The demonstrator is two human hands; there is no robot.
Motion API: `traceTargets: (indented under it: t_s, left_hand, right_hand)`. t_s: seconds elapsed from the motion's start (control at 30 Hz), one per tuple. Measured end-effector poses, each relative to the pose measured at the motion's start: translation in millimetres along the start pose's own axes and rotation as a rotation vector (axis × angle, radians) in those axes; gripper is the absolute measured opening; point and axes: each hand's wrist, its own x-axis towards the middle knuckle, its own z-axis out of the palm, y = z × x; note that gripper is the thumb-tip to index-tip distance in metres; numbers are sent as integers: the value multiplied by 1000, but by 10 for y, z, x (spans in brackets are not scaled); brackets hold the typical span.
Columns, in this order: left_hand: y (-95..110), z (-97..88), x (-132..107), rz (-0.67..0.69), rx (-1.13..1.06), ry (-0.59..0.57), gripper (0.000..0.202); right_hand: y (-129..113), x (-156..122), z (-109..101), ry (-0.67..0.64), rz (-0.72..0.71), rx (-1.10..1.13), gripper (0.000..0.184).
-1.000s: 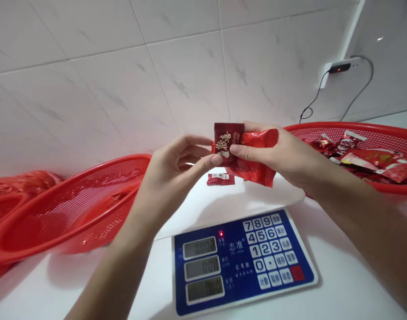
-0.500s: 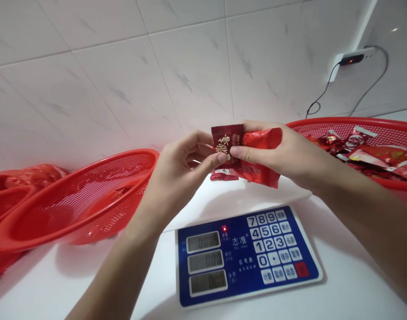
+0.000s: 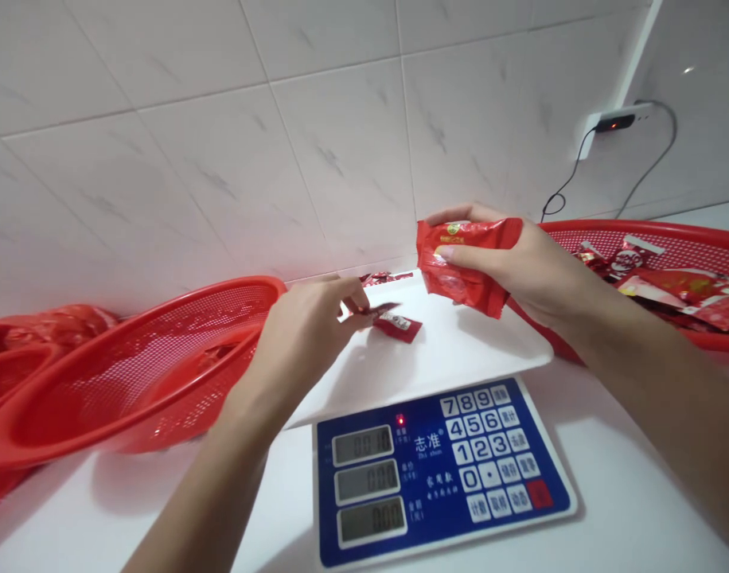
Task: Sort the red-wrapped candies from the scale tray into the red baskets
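Observation:
My right hand (image 3: 496, 247) is closed on a bright red sealed packet (image 3: 469, 274), thumb across its front, above the right part of the white scale pan (image 3: 484, 342). My left hand (image 3: 322, 318) pinches a dark red wrapped candy (image 3: 383, 309) low over the pan. Just under it, a red wrapped candy (image 3: 403, 328) with white print lies on the pan. The blue keypad panel of the scale (image 3: 442, 469) faces me, its top display showing faint digits and a red light lit.
Left of the scale stands a red mesh basket (image 3: 269, 290), with more red plastic (image 3: 66, 322) beyond. A second red basket (image 3: 579, 231) holds several packets at the right. Shiny red wrappers (image 3: 385, 278) lie behind the pan by the tiled wall. A cabled power socket (image 3: 615, 123) is on the wall.
My hands have moved apart. The left carried the dark red candy down and left to the pan; the right kept the red packet, now more fully in sight. The top display's digits have changed.

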Motion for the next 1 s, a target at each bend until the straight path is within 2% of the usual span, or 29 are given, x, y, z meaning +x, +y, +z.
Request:
traceTargets:
  t_s: [0.07,0.13,0.2,0.33,0.37,0.43,0.5,0.57,0.63,0.7,0.87,0.93,1.0]
  left_hand:
    - [-5,35,15,14,38,-124,12]
    - [1,36,21,19,-25,-171,13]
    - [5,-13,15,12,-134,-104,13]
    - [-38,-161,-11,-34,-280,163,9]
    - [-67,-174,-11,-47,-263,203,10]
    - [-151,-150,1,-56,-182,198,10]
    - [-263,-72,26,-18,-54,75,22]
    - [-376,14,53,51,74,-145,36]
    - [-459,64,74,59,148,-336,42]
    - [-491,66,87,33,145,-410,40]
    - [-351,-27,80,82,41,-331,38]
    - [-219,-71,50,79,-62,-220,34]
    - [-65,-112,3,65,-288,-94,29]
  right_hand:
    - [-7,2,-23,10,1,26,32]
    - [-24,-6,-29,15,-4,48,32]
    - [-42,-14,-25,19,-10,62,32]
    - [-65,-13,-11,19,-12,70,33]
    - [-69,-11,-8,21,-10,70,33]
    - [-74,-9,-2,26,-2,73,33]
    - [-77,-10,5,31,7,81,33]
    - [-75,-14,12,29,5,90,32]
    - [-71,-17,20,16,-4,98,31]
    - [-67,-19,26,6,-7,100,30]
    - [-61,-29,48,-12,-22,99,30]
    - [-77,-50,65,-13,-19,114,31]
    - [-109,-87,85,-17,-3,158,32]
